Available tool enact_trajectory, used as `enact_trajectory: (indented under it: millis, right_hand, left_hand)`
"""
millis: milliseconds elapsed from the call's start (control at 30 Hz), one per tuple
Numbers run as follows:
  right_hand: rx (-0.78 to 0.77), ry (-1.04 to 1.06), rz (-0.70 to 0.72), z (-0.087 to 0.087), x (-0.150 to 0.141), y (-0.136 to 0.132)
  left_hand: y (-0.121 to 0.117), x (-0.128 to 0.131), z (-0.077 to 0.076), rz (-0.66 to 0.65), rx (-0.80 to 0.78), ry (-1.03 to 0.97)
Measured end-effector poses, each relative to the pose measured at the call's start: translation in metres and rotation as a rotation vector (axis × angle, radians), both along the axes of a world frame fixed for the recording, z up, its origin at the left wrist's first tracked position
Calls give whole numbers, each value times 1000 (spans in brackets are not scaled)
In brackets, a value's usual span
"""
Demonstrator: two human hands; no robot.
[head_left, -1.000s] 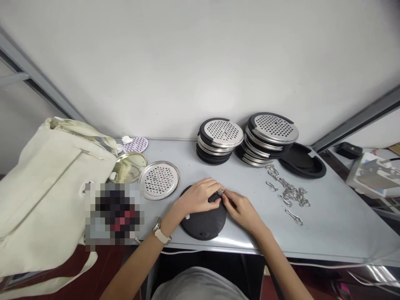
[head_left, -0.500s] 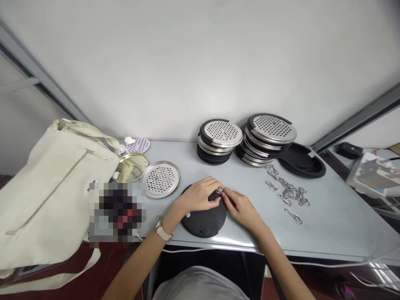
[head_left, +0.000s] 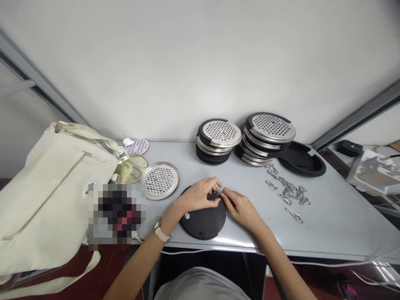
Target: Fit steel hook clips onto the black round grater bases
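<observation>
A round black cover (head_left: 203,221) lies flat near the table's front edge, with a small round light mark on its left side. My left hand (head_left: 198,196) rests over its far part, thumb and index finger apart around a gap. A small metal snap hook (head_left: 217,192) shows at the cover's far right edge, between my two hands. My right hand (head_left: 239,206) pinches its right end with thumb and index finger. How the hook sits on the cover is partly hidden by the fingers. Right of my right hand lies a loose pile of snap hooks (head_left: 292,192).
Two stacks of perforated metal discs with black covers, a smaller stack (head_left: 218,139) and a larger stack (head_left: 268,135), stand by the wall. A black lid (head_left: 301,159) lies beside them. To the left are a perforated disc (head_left: 160,180), a gold-coloured lid (head_left: 137,160) and a cream bag (head_left: 56,191).
My left thumb and index finger have spread apart, showing more of the hook. My right hand stays pinched at the same spot on the cover's edge.
</observation>
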State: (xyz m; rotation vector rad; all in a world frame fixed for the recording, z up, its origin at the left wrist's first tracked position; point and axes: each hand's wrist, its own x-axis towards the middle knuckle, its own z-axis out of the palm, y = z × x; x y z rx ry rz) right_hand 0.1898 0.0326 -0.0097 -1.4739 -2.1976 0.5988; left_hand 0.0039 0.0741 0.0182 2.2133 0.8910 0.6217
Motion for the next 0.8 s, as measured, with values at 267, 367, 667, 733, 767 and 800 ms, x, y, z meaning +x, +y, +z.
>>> enact_trajectory:
  millis: [267,367,667,733,767,800]
  right_hand:
    - [-7,-3,9,2,1,-1]
    - [-11,-7,24,3,1,-1]
    - [-24,16,46,5,0,-1]
    - [-18,18,46,4,0,0]
    - [-15,18,46,3,0,0]
    - [-13,18,46,3,0,0]
  left_hand:
    - [1,-1,-3,3,-84,-24]
    - [0,0,-1,-13,-58,-22]
    - [1,-1,3,-61,55,-5]
    - [1,-1,2,-63,52,-2]
    - [1,-1,2,-64,48,-2]
    - [1,0,2,-66,43,-3]
